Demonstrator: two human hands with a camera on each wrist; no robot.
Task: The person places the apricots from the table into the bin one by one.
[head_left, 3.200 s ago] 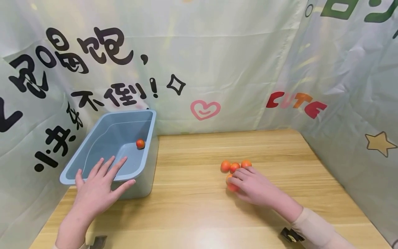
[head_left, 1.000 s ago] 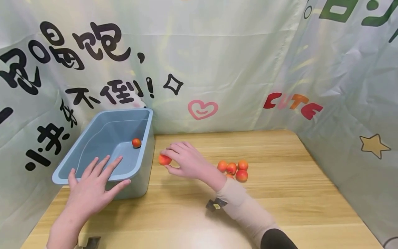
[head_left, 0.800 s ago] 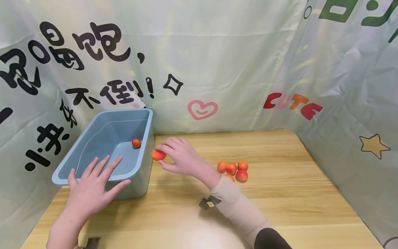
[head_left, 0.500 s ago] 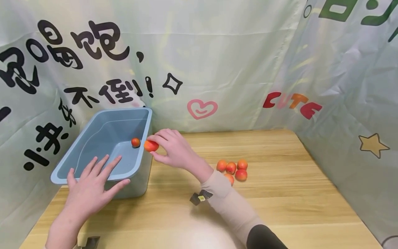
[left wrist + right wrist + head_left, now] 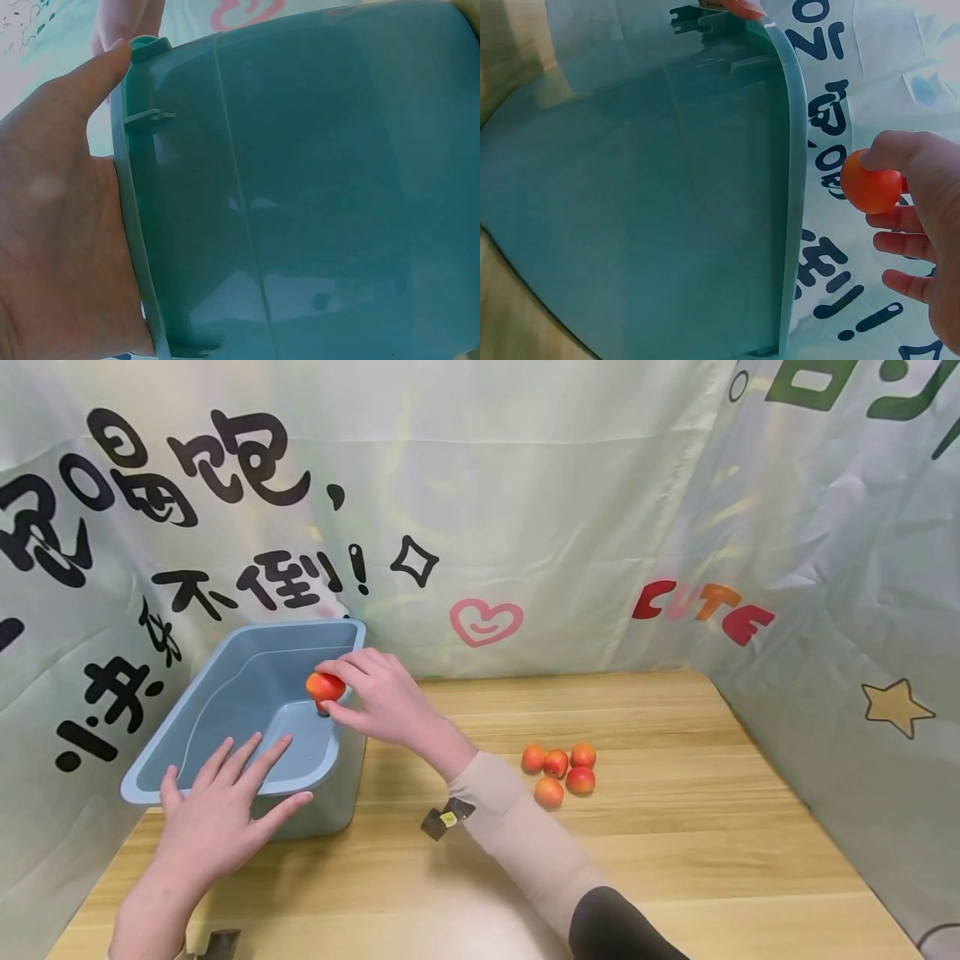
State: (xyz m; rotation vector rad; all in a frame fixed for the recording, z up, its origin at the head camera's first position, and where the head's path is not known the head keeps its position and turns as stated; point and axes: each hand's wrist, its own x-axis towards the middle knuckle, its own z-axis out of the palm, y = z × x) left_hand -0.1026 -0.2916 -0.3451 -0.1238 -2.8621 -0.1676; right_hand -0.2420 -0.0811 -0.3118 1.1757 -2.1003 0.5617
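A light blue plastic bin (image 5: 300, 627) stands at the table's back left. My right hand (image 5: 335, 693) pinches a small orange-red fruit (image 5: 325, 686) in its fingertips just above the bin's right rim, over the inside. The right wrist view shows that fruit (image 5: 871, 182) held in the right hand (image 5: 919, 225) beside the bin's outer wall (image 5: 667, 187). My left hand (image 5: 217, 810) lies flat, fingers spread, on the bin's near rim; the left wrist view shows the left hand (image 5: 60, 240) against the bin's wall (image 5: 315, 187). The held fruit mostly hides another one inside the bin.
Several more orange fruits (image 5: 558, 768) lie in a cluster on the wooden table (image 5: 675, 827), to the right of my right forearm. Printed curtains close off the back, left and right sides.
My right hand carried the fruit leftward and upward from the table beside the bin to above the bin's right rim. The left hand and the bin stayed put.
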